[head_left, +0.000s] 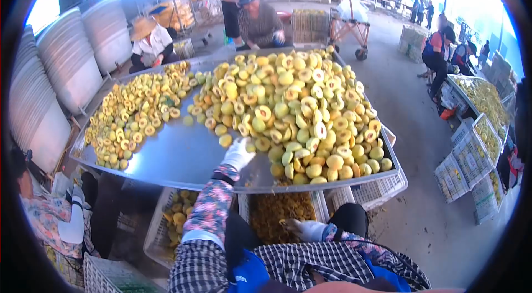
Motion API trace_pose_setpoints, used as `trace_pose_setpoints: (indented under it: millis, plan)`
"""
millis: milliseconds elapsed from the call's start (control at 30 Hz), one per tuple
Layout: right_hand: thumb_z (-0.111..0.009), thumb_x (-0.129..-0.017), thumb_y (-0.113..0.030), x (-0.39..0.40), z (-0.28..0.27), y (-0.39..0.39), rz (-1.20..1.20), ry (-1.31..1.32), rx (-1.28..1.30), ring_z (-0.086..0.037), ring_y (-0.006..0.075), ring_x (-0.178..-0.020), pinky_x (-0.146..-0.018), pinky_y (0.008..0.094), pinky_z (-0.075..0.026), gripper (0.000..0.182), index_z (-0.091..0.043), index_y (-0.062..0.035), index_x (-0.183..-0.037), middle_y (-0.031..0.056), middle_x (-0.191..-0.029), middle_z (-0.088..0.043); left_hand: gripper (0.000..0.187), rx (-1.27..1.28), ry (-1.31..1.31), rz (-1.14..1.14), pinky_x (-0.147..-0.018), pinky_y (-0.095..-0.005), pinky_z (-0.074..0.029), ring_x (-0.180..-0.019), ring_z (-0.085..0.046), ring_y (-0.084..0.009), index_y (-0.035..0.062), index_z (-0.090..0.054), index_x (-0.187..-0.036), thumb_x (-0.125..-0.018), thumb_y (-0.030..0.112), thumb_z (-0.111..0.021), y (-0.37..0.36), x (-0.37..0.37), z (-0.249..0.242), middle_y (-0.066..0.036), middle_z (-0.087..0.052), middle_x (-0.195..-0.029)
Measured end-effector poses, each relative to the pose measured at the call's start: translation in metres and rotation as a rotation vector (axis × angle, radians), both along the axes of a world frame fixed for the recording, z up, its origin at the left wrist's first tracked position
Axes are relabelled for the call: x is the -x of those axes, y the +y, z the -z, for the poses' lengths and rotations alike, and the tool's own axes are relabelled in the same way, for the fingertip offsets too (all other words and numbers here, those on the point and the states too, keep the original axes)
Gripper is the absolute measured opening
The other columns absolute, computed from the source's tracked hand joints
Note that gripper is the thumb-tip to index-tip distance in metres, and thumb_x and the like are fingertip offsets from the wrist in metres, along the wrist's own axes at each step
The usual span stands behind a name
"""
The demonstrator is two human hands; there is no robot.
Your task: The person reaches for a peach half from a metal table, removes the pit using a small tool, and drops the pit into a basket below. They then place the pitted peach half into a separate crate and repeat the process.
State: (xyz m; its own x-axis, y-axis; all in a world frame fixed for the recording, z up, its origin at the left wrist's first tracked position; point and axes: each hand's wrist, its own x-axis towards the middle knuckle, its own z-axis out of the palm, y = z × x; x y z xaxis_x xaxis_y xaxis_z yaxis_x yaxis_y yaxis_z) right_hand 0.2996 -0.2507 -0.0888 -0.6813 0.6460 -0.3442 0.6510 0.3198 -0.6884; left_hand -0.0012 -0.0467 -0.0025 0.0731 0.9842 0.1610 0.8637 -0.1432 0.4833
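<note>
Yellow halved fruit (pixel 299 110) mostly waits on the metal table (pixel 177 154); left hand (pixel 237 153) reaches open, empty; right hand (pixel 305 230) (grip unclear) rests at a part-filled crate (pixel 280 212).

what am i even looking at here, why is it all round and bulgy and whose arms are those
This is one picture from a camera worn on a person's head, looking forward and down, so the arms at the bottom are the wearer's own. The wide lens bends the edges, which gives the round look.

In front of them is a big metal table heaped with halved yellow fruit. The left hand, in a white glove, reaches up onto the table beside the pile; I cannot tell whether it grips a piece. The right hand, also gloved, is down low at a crate of pits or scraps under the table edge; what it holds is not clear.

Other people sit or stand around the table and at another table on the right.
</note>
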Motion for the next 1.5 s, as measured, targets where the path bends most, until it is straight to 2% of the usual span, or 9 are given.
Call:
trace_pose_setpoints:
  millis: [200,267,367,400,500,533,733,1033,1500]
  plan:
    - [-0.047,-0.094,-0.023,-0.009,-0.018,0.001,-0.034,0.023,-0.084,-0.062,0.0413,-0.099,-0.088,0.0456,-0.048,0.059,-0.023,-0.0101,-0.147,0.0279,-0.11,-0.061,0.067,0.211,0.216,-0.162,-0.099,-0.0441,-0.045,-0.117,-0.053,-0.0386,0.013,-0.047,-0.134,-0.074,0.031,-0.071,0.04,-0.019,0.041,-0.018,-0.056,-0.125]
    - [-0.047,-0.094,-0.021,-0.009,-0.025,0.0,-0.058,0.069,-0.143,-0.062,0.0409,-0.099,-0.087,0.0446,-0.048,0.061,-0.023,-0.0099,-0.148,0.0284,-0.109,-0.061,0.064,0.21,-0.047,-0.115,-0.095,-0.0423,-0.047,-0.11,-0.058,-0.0396,0.0098,-0.051,-0.129,-0.072,0.029,-0.073,0.041,-0.006,0.045,-0.019,-0.064,-0.112]
    - [-0.052,-0.093,-0.024,-0.012,-0.025,0.001,0.168,0.337,-0.114,-0.064,0.035,-0.1,-0.087,0.0382,-0.05,0.056,-0.034,-0.0045,-0.143,0.0263,-0.111,-0.062,0.039,0.425,-1.29,-0.173,-0.065,-0.0373,-0.053,-0.082,-0.061,-0.0172,0.0107,-0.056,-0.118,-0.082,0.022,-0.068,0.016,0.0,0.015,-0.001,-0.064,-0.094]
    - [-0.052,-0.092,-0.022,-0.006,-0.071,-0.003,0.35,0.275,0.126,-0.064,0.034,-0.1,-0.086,0.0391,-0.051,0.05,-0.041,-0.0089,-0.139,0.0242,-0.111,-0.062,0.028,0.558,-1.691,0.124,-0.07,-0.0377,-0.054,-0.09,-0.061,-0.0173,0.0131,-0.058,-0.114,-0.089,0.026,-0.062,0.024,0.018,0.034,-0.001,-0.064,-0.099]
    - [-0.057,-0.092,-0.021,-0.013,-0.053,0.018,0.089,0.162,-0.601,-0.065,0.0384,-0.088,-0.073,0.0411,-0.054,0.036,-0.054,-0.0048,-0.124,0.0236,-0.109,-0.062,0.035,0.448,-2.196,0.182,-0.085,-0.0408,-0.053,-0.103,-0.06,-0.0213,0.0093,-0.06,-0.116,-0.096,0.035,-0.048,-0.056,-0.019,-0.049,-0.006,-0.065,-0.113]
    - [-0.058,-0.091,-0.018,0.001,-0.096,0.016,0.351,0.294,-0.348,-0.064,0.0393,-0.087,-0.073,0.0421,-0.053,0.033,-0.055,-0.0037,-0.12,0.0255,-0.098,-0.064,0.038,0.436,-2.138,0.141,-0.085,-0.0403,-0.053,-0.102,-0.061,-0.0231,0.0086,-0.059,-0.117,-0.095,0.038,-0.048,-0.064,-0.023,-0.051,-0.009,-0.064,-0.116]
    - [-0.06,-0.09,-0.017,0.034,-0.173,0.041,0.344,0.576,-0.602,-0.064,0.0399,-0.081,-0.069,0.043,-0.051,0.035,-0.049,-0.001,-0.119,0.0236,-0.086,-0.064,0.054,0.355,-1.873,0.179,-0.062,-0.0275,-0.052,-0.081,-0.065,-0.0182,0.0129,-0.055,-0.122,-0.094,0.058,-0.045,-0.108,-0.068,-0.078,-0.004,-0.067,-0.101]
    - [-0.058,-0.091,-0.02,0.05,-0.182,0.038,0.431,0.436,-0.798,-0.063,0.0406,-0.067,-0.057,0.0473,-0.05,0.026,-0.046,-0.0041,-0.107,0.0223,-0.071,-0.061,0.057,0.07,-1.689,0.095,-0.091,-0.0317,-0.048,-0.102,-0.06,-0.0189,0.0009,-0.052,-0.123,-0.1,0.051,-0.038,-0.133,-0.109,-0.086,-0.011,-0.061,-0.113]
    - [-0.052,-0.094,-0.014,0.038,-0.176,0.027,0.335,0.519,-0.431,-0.061,0.0435,-0.09,-0.074,0.0437,-0.049,0.025,-0.043,0.0018,-0.111,0.0261,-0.094,-0.063,0.046,0.063,-1.427,0.141,-0.081,-0.0269,-0.049,-0.092,-0.06,-0.0139,-0.0006,-0.062,-0.105,-0.101,0.041,-0.043,-0.137,-0.107,-0.085,-0.008,-0.064,-0.101]
